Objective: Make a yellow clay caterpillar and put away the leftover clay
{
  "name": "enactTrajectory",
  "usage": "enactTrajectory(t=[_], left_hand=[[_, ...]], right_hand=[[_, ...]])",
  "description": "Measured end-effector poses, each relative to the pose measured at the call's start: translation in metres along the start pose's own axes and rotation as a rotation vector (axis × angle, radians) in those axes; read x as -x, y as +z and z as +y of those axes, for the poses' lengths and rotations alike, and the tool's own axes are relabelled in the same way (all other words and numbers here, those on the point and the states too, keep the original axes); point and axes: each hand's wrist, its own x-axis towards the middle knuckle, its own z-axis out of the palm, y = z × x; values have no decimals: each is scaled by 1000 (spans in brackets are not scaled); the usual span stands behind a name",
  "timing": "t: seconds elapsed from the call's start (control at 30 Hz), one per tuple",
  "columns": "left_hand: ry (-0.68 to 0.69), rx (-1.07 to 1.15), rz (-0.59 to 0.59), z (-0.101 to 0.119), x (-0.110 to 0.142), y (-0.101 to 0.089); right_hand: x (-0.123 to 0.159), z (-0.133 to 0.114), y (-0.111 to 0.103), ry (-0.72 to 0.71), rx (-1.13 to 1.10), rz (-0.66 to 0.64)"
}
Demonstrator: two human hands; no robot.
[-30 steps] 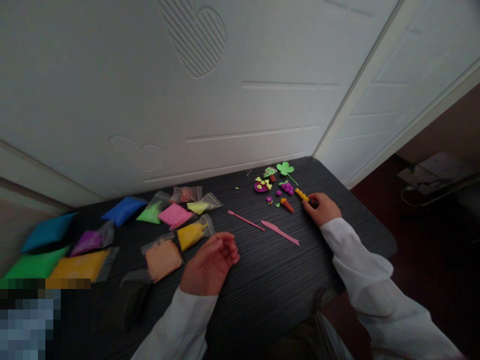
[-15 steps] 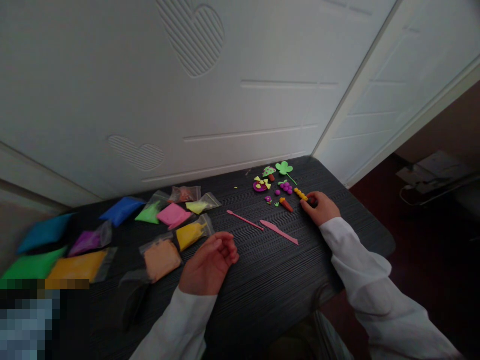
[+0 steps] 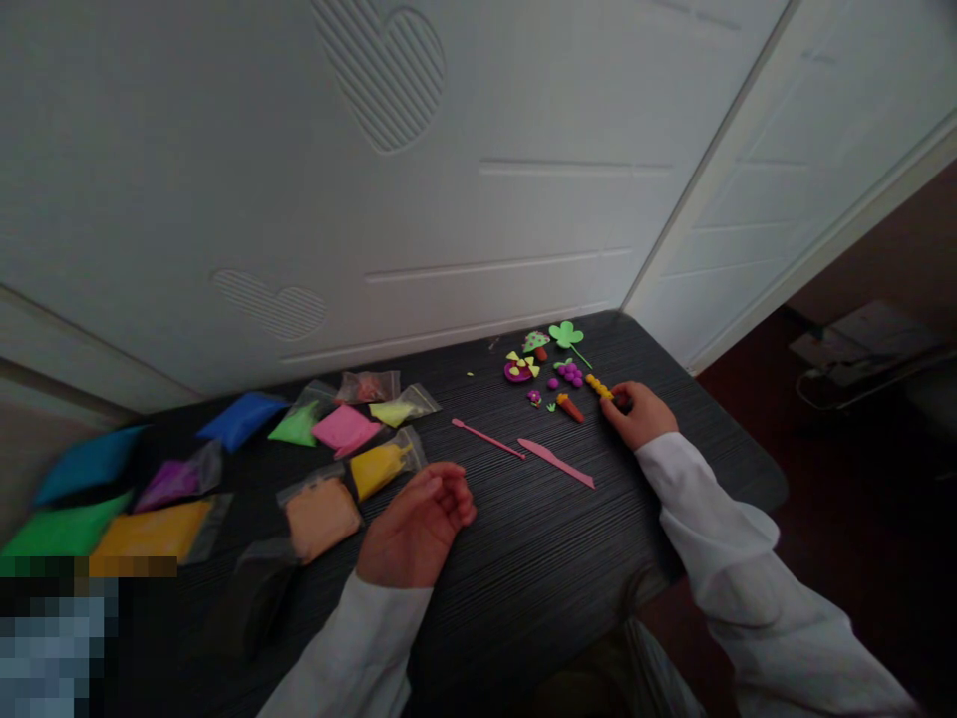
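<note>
My right hand (image 3: pixel 641 415) pinches the near end of a string of yellow clay balls (image 3: pixel 596 385) lying on the dark table; my fingers cover that end. To the left of it are a brown clay carrot-like cone (image 3: pixel 571 408) with an orange top and a bunch of purple clay grapes (image 3: pixel 571 374). My left hand (image 3: pixel 423 519) rests palm up on the table, fingers loosely curled and nothing in it. A pink plastic knife (image 3: pixel 557 463) and a thin pink modelling stick (image 3: pixel 487 438) lie between my hands.
A green clay clover (image 3: pixel 566 335), a spotted mushroom (image 3: pixel 536 343) and a purple disc with yellow pieces (image 3: pixel 521 370) sit near the wall. Bags of coloured clay, including peach (image 3: pixel 323 519), yellow (image 3: pixel 381 467) and blue (image 3: pixel 243 420), cover the left side. A white panelled wall (image 3: pixel 449 239) bounds the back.
The view has shifted very slightly. Both hands hold their places, and the clay pieces and tools stay where they were.
</note>
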Motion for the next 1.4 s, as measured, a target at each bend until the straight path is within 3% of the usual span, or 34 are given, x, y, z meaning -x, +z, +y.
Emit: enactTrajectory(t=[0.53, 1.4], left_hand=[[18, 10, -65, -3, -1, -3], [18, 0, -53, -1, 0, -1]], right_hand=[[0, 2, 1, -3, 5, -6], [-1, 4, 2, -18, -11, 2]])
